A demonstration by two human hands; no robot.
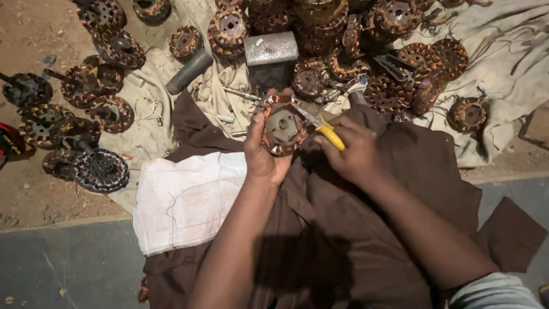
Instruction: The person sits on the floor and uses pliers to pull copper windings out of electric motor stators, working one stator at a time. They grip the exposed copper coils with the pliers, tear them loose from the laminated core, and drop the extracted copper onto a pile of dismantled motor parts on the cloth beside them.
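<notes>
A: The left hand (264,153) is wrapped round a round copper-wound motor stator with a grey metal core (283,127), thumb up its near side, held over the lap on the brown cloth (343,229). The right hand (350,153) is closed on yellow-handled metal cutters (320,123), tips laid on the stator's upper right rim.

B: So the tips sit near the left fingers?

A: Near, yes. As I judge it, a slip off the winding would send the tips toward the left thumb. The stator rests on nothing but the palm, so a hard pull could twist it loose and drop it into the lap.

B: And around them?

A: A white stitched cloth (189,200) lies just left of the forearm, on the brown one. Beyond the hands, at the far edge of the pale ground sheet (503,63), stands a grey rectangular metal block (271,48) with a dark metal cylinder (189,71) lying left of it. A heap of similar copper-wound stators (394,68) fills the sheet's far right; more dark ones (100,169) lie on the dirt at its left edge.

B: Loose wire?

A: Thin strands trail over the sheet; cut ends could prick a hand, I think.
</notes>
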